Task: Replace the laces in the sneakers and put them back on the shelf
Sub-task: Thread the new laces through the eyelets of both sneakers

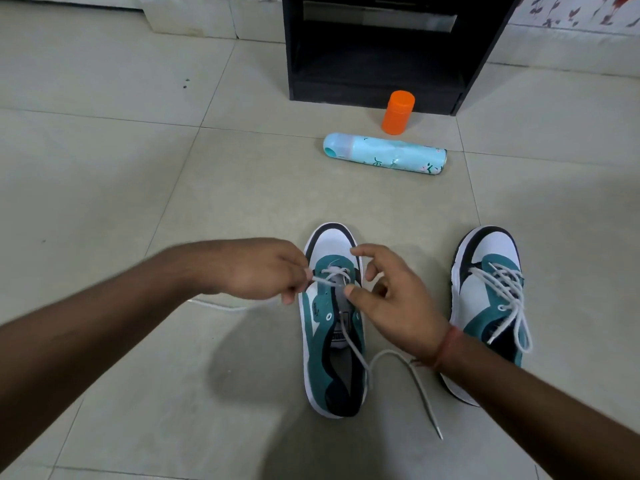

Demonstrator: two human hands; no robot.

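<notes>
Ahead, at twelve o'clock, a black shelf is seen, with one orange bottle upright and one pale blue spray can lying on the tiled floor before it. Two sneakers are counted: the laced sneaker at three o'clock, the half-laced sneaker at centre. Its white lace is pinched by the left hand; the right hand is spread open over the eyelets, partly hiding them.

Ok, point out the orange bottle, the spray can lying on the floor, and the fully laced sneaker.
orange bottle (pixel 398 112), head view, middle of its body.
spray can (pixel 388 154), head view, middle of its light blue side.
fully laced sneaker (pixel 491 247), head view, white toe area.
</notes>
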